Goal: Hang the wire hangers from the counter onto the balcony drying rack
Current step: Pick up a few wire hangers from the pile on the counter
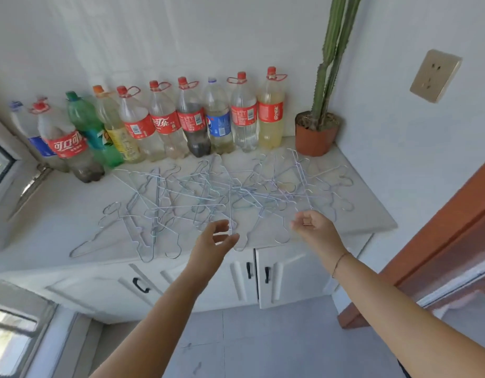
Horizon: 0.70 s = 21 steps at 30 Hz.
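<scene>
We are holding our left hand wide, thumb and fingers spread apart and gripping nothing. It is hovering over the front edge of the counter, with a hanger's wire just at its fingertips. Our right hand, at three o'clock from the left one, is curling its fingers inward. A thin glint of wire is showing at its fingertips, but we cannot tell whether it is pinching that wire or only hovering by it. A thin bracelet is sitting on the right wrist.

The wire hangers are lying flat on the counter in a loose, crossed tangle, spreading from nine o'clock to two o'clock of our hands, with a few hooks poking past the front edge. At twelve o'clock, behind the tangle, a row of plastic bottles is standing against the wall, and a potted cactus is standing at the row's three o'clock end. A wall socket is sitting at two o'clock. Cabinet doors are hanging below the counter, at six o'clock of our hands.
</scene>
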Tool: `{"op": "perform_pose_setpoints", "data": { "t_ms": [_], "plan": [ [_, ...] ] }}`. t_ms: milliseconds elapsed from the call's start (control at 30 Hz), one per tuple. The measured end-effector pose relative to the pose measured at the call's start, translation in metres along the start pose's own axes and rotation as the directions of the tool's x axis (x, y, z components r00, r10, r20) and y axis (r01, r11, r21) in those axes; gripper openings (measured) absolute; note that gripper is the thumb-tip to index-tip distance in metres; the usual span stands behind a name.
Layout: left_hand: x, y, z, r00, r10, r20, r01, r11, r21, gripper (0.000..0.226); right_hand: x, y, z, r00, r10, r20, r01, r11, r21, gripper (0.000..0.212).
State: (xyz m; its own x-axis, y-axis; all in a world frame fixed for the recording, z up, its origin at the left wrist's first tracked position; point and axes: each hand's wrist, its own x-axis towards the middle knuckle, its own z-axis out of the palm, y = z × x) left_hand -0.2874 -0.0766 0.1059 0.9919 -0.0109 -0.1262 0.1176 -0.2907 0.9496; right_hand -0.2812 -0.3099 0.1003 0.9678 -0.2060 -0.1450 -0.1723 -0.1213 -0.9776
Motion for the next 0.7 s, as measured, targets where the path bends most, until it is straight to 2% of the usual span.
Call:
{"op": "perform_pose_setpoints", "data": {
  "t_ms": [300, 367, 500, 567, 700],
  "plan": [
    [0.136, 0.003, 0.06, 0.994, -0.023, 0.104, 0.02, 0.999, 0.029, 0.028, 0.131, 0.024, -0.018, 0.975, 0.201, -0.094, -0.194, 0.978, 0.083, 0.023],
    [0.158, 0.0, 0.083, 0.991, -0.039, 0.125, 0.034, 0.999, 0.036, 0.029, 0.161, 0.031, -0.03, 0.966, 0.23, -0.118, -0.218, 0.97, 0.105, 0.016],
    [0.2, -0.006, 0.132, 0.978, -0.108, 0.178, 0.104, 0.994, 0.031, 0.035, 0.226, 0.053, -0.063, 0.943, 0.275, -0.189, -0.268, 0.961, 0.063, 0.038],
    [0.22, -0.007, 0.154, 0.97, -0.147, 0.192, 0.142, 0.989, 0.04, 0.036, 0.252, 0.061, -0.077, 0.93, 0.298, -0.215, -0.295, 0.954, 0.043, 0.025],
    [0.256, -0.007, 0.195, 0.963, -0.201, 0.177, 0.197, 0.98, 0.04, 0.037, 0.296, 0.08, -0.097, 0.907, 0.352, -0.233, -0.364, 0.931, -0.008, 0.033]
  ]
}}
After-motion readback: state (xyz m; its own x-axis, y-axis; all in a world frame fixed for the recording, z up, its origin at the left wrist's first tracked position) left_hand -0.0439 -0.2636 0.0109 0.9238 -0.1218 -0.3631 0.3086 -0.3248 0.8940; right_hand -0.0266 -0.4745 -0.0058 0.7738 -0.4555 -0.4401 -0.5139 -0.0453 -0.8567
